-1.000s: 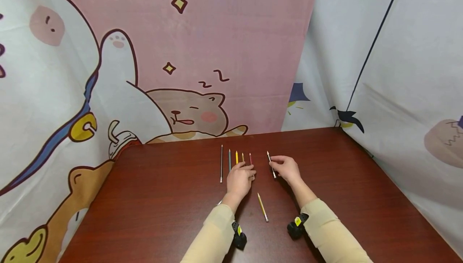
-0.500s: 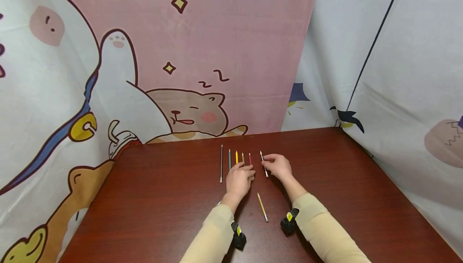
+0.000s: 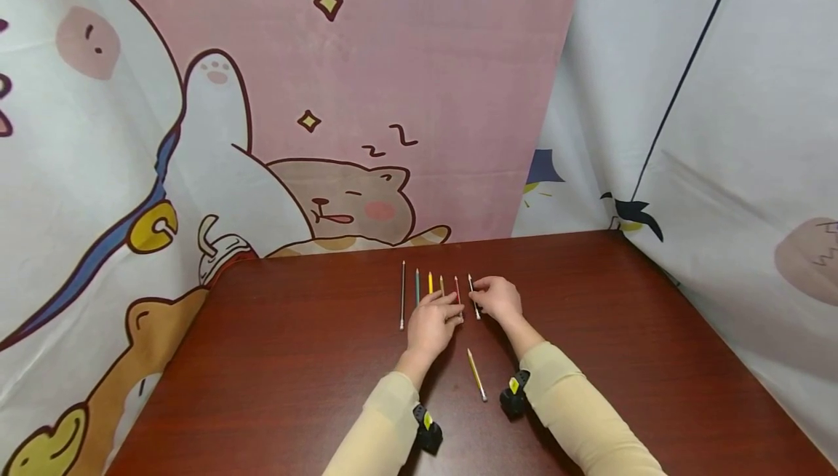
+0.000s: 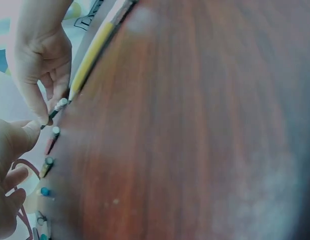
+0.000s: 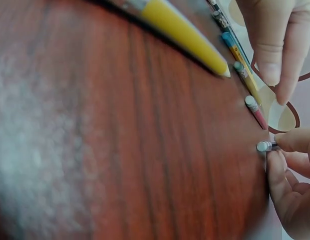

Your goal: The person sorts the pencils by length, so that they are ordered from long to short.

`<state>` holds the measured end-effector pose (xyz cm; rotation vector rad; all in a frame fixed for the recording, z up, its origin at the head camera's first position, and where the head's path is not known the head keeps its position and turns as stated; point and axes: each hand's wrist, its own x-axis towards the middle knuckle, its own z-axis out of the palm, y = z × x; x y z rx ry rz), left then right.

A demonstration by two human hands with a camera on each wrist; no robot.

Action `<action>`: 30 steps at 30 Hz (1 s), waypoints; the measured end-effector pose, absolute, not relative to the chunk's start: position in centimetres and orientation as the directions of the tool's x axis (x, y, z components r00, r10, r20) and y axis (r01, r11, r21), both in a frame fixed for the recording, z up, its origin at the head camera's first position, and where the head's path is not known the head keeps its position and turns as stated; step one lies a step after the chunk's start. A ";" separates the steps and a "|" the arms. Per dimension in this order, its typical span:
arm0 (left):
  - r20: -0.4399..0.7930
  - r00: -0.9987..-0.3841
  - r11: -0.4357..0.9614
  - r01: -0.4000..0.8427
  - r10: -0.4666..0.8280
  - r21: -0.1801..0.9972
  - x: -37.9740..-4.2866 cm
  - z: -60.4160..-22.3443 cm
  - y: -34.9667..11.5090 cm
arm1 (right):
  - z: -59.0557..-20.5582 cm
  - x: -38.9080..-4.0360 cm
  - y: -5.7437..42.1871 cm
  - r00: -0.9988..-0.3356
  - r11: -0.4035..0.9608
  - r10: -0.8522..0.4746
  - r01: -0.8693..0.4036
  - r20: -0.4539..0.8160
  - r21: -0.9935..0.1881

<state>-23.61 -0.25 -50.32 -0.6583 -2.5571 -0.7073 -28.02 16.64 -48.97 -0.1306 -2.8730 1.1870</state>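
Note:
My right hand (image 3: 499, 300) pinches a dark pencil (image 3: 471, 284) between thumb and fingers. Its whitish eraser end (image 5: 264, 146) shows in the right wrist view, low over the table's surface. To the left, a red pencil (image 3: 457, 287) lies close by, partly behind the fingers of my left hand (image 3: 431, 327). That hand hovers over the row with its fingers loosely extended; whether a fingertip touches the red pencil I cannot tell. Further left in the row are a gold-brown pencil (image 3: 441, 285), a yellow pencil (image 3: 430, 283), a teal pencil (image 3: 417, 288) and a black pencil (image 3: 402, 294).
Nearer the front, a single yellow pencil (image 3: 476, 374) lies at a slant between my forearms. The brown wooden table (image 3: 281, 374) meets a cartoon-printed cloth (image 3: 458, 97) at its back and sides.
My right hand has moved left with the dark pencil, bringing it close to the red one. The red pencil has shifted slightly right. My left hand has barely moved.

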 end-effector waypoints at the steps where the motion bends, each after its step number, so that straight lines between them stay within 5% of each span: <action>1: 0.499 -0.804 0.746 0.541 0.323 0.388 -23.6 -50.3 -0.3 | -48.9 -28.0 16.6 -0.996 0.716 0.090 0.063 0.003 -0.695; 14: 0.497 -0.839 0.685 0.496 0.221 0.533 -22.8 -49.8 -1.7 | -49.4 -27.7 16.0 -0.989 0.797 0.097 0.008 0.115 -0.604; 30: 0.490 -0.850 0.701 0.468 0.192 0.537 -21.4 -48.6 -4.9 | -49.9 -27.2 16.5 -0.993 0.754 0.072 -0.008 0.095 -0.657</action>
